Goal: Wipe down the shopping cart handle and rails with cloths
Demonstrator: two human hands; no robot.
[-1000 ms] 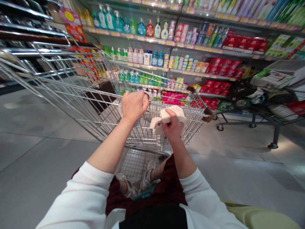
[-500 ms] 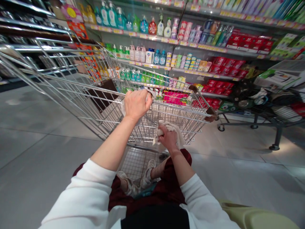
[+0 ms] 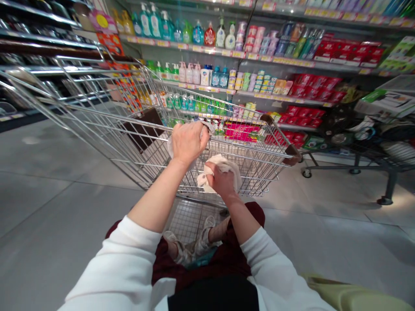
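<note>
In front of me a wire shopping cart [image 3: 129,160] stands with its long side toward my knees. My left hand [image 3: 189,141] is closed around the cart's top rail, and a pale, thin cloth [image 3: 207,125] pokes out between hand and rail. Lower and to the right, my right hand [image 3: 223,178] is closed on a crumpled off-white cloth [image 3: 234,166]. That cloth is at the lower wires of the cart's near side; its pressed face is hidden behind the hand. A dark brown panel [image 3: 144,129] hangs inside the basket at the left.
Shelves of pump bottles [image 3: 207,75] and red boxes [image 3: 314,88] rise behind the cart. A second, loaded cart [image 3: 385,151] stands at the right. An olive-green object [image 3: 353,293] sits near my right elbow. Metal racks [image 3: 29,56] line the left.
My right hand has moved left and slightly up along the wires with the off-white cloth. My left hand keeps its hold on the rail. The view has shifted a little.
</note>
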